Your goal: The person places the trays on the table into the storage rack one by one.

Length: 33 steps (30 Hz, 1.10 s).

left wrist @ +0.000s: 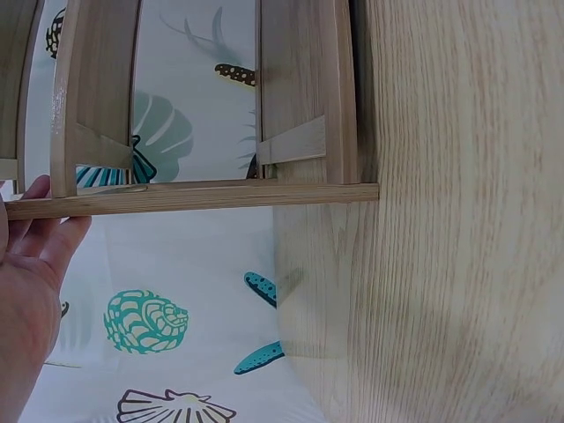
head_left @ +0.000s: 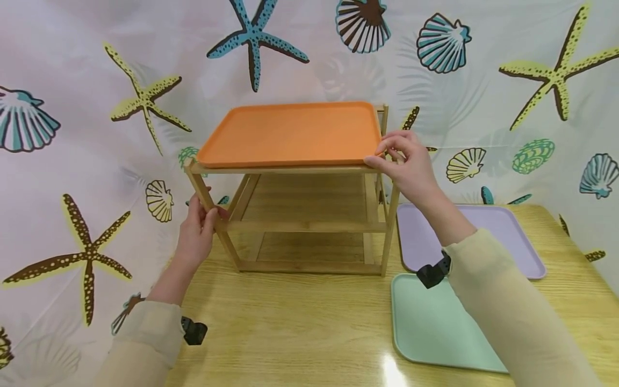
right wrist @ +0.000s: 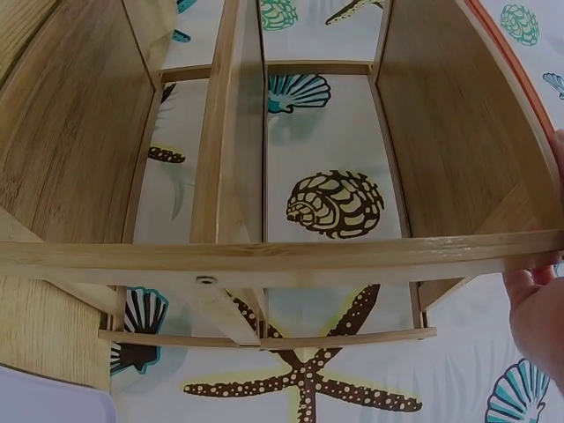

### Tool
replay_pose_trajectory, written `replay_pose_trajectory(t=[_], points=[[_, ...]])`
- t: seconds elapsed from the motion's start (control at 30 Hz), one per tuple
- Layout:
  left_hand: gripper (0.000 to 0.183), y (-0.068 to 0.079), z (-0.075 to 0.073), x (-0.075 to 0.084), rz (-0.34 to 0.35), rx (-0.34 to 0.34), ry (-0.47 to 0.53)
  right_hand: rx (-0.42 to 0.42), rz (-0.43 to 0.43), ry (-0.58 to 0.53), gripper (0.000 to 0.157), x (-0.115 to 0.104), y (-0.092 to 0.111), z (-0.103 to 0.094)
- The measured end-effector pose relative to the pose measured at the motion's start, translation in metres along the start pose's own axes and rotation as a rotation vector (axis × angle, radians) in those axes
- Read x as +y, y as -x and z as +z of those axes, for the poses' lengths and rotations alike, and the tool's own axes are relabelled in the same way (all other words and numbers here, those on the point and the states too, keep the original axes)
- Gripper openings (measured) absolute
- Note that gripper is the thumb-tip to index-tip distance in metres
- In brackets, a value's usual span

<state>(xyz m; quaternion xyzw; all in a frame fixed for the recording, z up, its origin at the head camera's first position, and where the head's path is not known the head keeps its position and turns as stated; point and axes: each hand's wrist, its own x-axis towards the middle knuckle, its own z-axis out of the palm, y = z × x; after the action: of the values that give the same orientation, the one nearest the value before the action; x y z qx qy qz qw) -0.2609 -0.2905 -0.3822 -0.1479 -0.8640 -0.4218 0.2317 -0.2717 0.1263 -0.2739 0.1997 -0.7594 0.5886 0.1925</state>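
Observation:
A three-level wooden rack [head_left: 304, 227] stands on the wooden table, with an orange tray [head_left: 290, 134] lying flat on its top. My left hand [head_left: 194, 236] grips the rack's left front post at about the height of the middle shelf. In the left wrist view, the fingers of that hand [left wrist: 31, 291] wrap the post [left wrist: 194, 198]. At the tray's right front corner, my right hand [head_left: 411, 166] pinches the edge between thumb and curled fingers. The right wrist view shows only part of this hand [right wrist: 539, 322], beside the top of the right post. Both lower shelves hold nothing.
To the right of the rack, a lavender tray [head_left: 503, 226] lies flat on the table [head_left: 290, 333]. A mint green tray [head_left: 435, 328] lies in front of it, partly under my right forearm. A white curtain [head_left: 309, 75] with starfish and shells hangs close behind and at both sides.

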Motion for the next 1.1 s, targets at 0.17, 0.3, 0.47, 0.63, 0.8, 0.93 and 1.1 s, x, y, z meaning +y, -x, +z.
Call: replay_pose_trajectory(t=[0.17, 0.3, 0.47, 0.63, 0.8, 0.93, 1.1], points=[[0.044, 0.000, 0.001, 0.002, 0.003, 0.006, 0.009, 0.022, -0.017, -0.007, 0.020, 0.004, 0.000, -0.002], [0.045, 0.000, 0.000, 0.003, 0.007, 0.008, 0.006, 0.026, -0.012, -0.036, 0.021, 0.005, 0.000, -0.001], [0.044, 0.001, 0.001, 0.001, 0.019, 0.012, 0.000, 0.036, -0.018, -0.101, 0.025, 0.003, 0.008, -0.004], [0.043, 0.000, 0.002, 0.002, 0.002, 0.013, -0.010, 0.074, -0.009, -0.253, 0.029, 0.002, 0.026, -0.021], [0.044, 0.000, 0.003, 0.006, -0.031, -0.001, -0.005, 0.099, 0.002, -0.342, 0.034, 0.003, 0.056, -0.047], [0.045, 0.000, 0.003, 0.005, -0.023, -0.001, 0.005, 0.069, 0.017, -0.335, 0.036, 0.011, 0.083, -0.069], [0.045, 0.000, 0.003, 0.003, -0.014, 0.007, 0.004, -0.021, 0.028, -0.268, 0.039, 0.029, 0.118, -0.096]])
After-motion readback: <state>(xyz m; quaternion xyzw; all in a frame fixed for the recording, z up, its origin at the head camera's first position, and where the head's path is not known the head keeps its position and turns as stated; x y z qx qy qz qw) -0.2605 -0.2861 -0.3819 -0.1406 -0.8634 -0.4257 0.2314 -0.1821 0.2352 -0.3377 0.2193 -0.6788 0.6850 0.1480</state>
